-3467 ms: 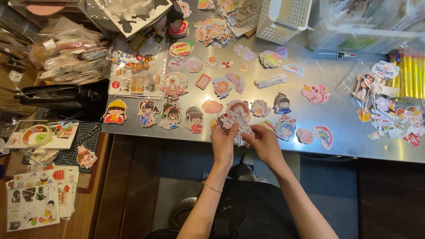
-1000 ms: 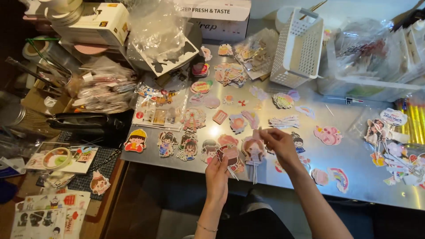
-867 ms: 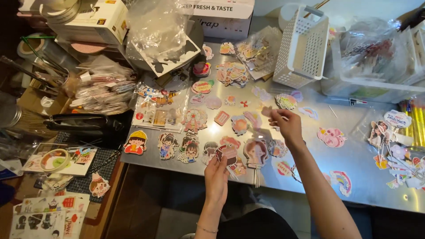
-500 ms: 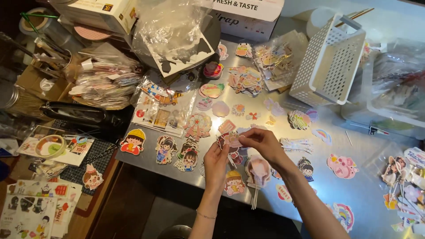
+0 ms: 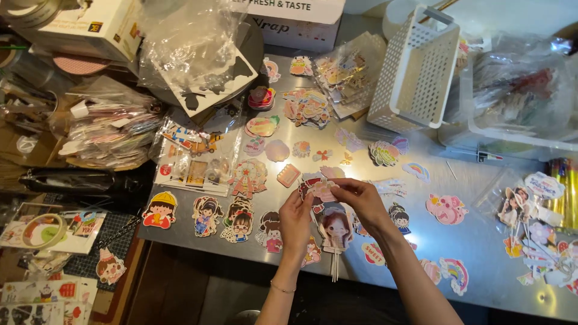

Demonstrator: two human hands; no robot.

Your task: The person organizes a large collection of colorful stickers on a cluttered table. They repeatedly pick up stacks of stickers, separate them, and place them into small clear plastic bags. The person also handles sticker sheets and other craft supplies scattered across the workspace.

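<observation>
Two hands (image 5: 328, 207); one white basket (image 5: 415, 72); two cardboard boxes (image 5: 78, 24).

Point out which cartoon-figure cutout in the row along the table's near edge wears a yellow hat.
The leftmost one: a figure in red with a yellow hat, at the row's far left end. The figures to its right have dark hair and no yellow hat.

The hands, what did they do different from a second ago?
The right hand, which had reached out over the table, came back toward the left hand. Both now pinch the small cutouts between them. The left hand kept its bunch throughout. The cutouts spread on the table lie as before.
</observation>
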